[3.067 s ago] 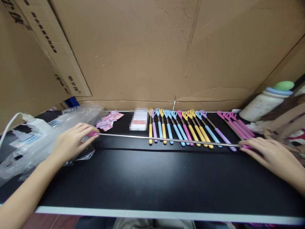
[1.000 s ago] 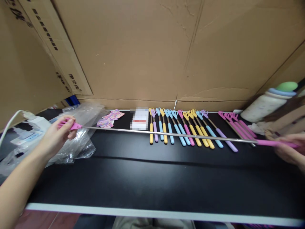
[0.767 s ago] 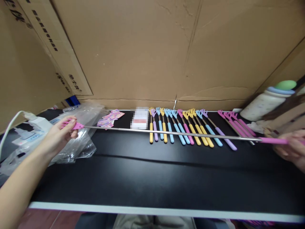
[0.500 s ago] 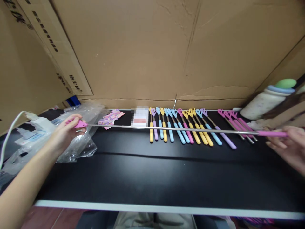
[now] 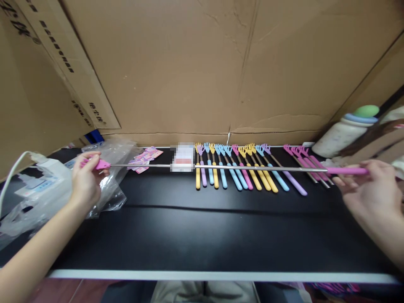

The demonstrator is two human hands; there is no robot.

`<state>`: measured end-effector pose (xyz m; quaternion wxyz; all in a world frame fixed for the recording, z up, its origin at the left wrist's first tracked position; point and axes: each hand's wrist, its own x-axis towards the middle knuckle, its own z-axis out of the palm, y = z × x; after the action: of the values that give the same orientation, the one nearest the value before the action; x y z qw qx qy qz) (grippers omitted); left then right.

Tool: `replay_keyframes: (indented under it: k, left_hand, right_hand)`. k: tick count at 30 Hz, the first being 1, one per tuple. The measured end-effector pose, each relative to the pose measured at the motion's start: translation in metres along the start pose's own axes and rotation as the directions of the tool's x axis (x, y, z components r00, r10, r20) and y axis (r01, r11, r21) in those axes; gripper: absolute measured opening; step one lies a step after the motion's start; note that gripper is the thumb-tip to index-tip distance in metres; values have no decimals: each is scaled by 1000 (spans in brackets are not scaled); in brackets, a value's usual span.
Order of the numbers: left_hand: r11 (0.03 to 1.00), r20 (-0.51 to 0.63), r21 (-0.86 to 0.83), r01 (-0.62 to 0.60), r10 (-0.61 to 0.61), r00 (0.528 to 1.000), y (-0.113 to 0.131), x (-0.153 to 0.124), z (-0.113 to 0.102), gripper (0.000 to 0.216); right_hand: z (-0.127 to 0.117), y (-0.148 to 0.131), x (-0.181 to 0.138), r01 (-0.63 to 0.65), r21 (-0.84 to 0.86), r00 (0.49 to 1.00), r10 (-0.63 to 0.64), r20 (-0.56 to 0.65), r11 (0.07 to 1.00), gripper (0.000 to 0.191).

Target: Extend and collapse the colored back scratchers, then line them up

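A pink telescopic back scratcher (image 5: 240,168) is drawn out long, level above the black table (image 5: 202,240). My left hand (image 5: 86,174) is closed on its pink claw head at the left end. At the other end, my right hand (image 5: 370,185) grips the pink handle. Behind the metal rod lies a row of several back scratchers (image 5: 222,168) in yellow, purple, blue and pink, claws toward the back. Further right are several pink back scratchers (image 5: 311,164) with bare metal rod ends, close to my right hand.
Clear plastic bags (image 5: 113,185) and a white power strip (image 5: 41,181) lie at the left. Pink printed cards (image 5: 147,158) and a blurred white label (image 5: 183,158) lie at the back. A white bottle (image 5: 345,132) with a green top stands back right. Cardboard walls (image 5: 176,67) enclose the table.
The view has shifted slightly. My right hand has come a little left in the picture, and both hands still hold the extended back scratcher.
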<state>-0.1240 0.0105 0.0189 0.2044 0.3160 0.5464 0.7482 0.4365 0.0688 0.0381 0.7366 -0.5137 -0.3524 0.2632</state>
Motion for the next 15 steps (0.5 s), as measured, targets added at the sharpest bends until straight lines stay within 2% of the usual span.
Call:
replay_keyframes:
  k: [4,9,12,15]
  left_hand:
    - [1000,109,-5,-14,15,994,-2,-20,21,19]
    - [1000,317,-13,-15,18,948,-7,-60,52,17]
    - [997,328,-69,-35,55,943,-12,-77,62,17]
    - [988,290,-144,-56,96,952,-17,-83,64,18]
  right_hand:
    - [21,-1,-26,88,67,993,-92,67,994,23]
    - [47,5,-67,49,87,966,-69,249,995,18]
    - [55,11,-81,51,119,958,-83,275,992,21]
    - [56,14,-84,65,158,961,-105,258,985,28]
